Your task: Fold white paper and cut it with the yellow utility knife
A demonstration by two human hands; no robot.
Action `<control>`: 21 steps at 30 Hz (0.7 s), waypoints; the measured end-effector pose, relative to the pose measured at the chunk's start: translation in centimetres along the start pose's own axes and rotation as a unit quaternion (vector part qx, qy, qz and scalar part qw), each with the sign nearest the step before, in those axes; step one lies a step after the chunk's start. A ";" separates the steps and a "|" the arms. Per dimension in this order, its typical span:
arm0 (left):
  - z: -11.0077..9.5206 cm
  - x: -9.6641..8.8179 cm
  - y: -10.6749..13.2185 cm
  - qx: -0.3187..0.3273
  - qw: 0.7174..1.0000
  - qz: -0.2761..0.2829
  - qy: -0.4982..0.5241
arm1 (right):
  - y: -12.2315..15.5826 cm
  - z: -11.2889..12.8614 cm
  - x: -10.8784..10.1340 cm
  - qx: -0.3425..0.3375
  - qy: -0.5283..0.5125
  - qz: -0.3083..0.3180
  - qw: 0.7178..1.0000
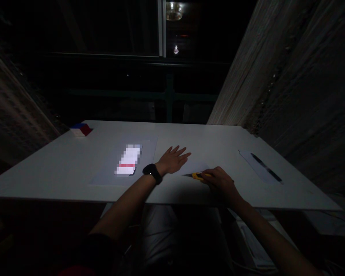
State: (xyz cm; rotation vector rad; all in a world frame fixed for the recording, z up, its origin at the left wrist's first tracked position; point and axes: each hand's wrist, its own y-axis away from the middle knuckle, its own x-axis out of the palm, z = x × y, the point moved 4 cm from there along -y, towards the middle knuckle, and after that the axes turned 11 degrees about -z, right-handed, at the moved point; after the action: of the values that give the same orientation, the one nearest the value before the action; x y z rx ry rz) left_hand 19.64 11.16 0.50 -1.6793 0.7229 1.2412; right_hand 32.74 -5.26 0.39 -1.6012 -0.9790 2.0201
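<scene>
My left hand, with a dark watch on its wrist, lies flat with fingers spread near the middle of the white table. Beneath and beside it is a pale sheet of paper, hard to make out in the dim light. Just to the right, my right hand is closed around a yellow utility knife. Its pointed blade is out and points left, toward the left hand, over the paper. Whether the tip touches the paper I cannot tell.
A phone with a bright, blurred screen rests on another sheet to the left. A colour cube sits at the far left corner. On the right, a dark pen-like stick lies by a paper strip. Curtains hang behind the table.
</scene>
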 end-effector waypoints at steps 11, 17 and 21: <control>-0.2 -0.2 0.0 -0.003 1.000 0.014 -0.007 | 0.7 -0.1 0.6 -0.039 0.001 -0.034 0.999; -0.2 -0.1 -0.1 -0.005 1.000 0.023 -0.004 | 0.7 -0.1 0.6 -0.054 -0.020 -0.045 0.997; -0.1 0.0 -0.1 -0.004 1.000 0.020 0.000 | 0.9 -0.6 1.6 -0.071 -0.013 -0.032 0.997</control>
State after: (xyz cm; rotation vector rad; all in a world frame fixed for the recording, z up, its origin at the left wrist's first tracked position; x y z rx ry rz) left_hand 19.78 11.11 0.59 -1.6782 0.7553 1.2736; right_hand 32.98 -4.60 -1.39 -1.5973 -1.1906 1.9719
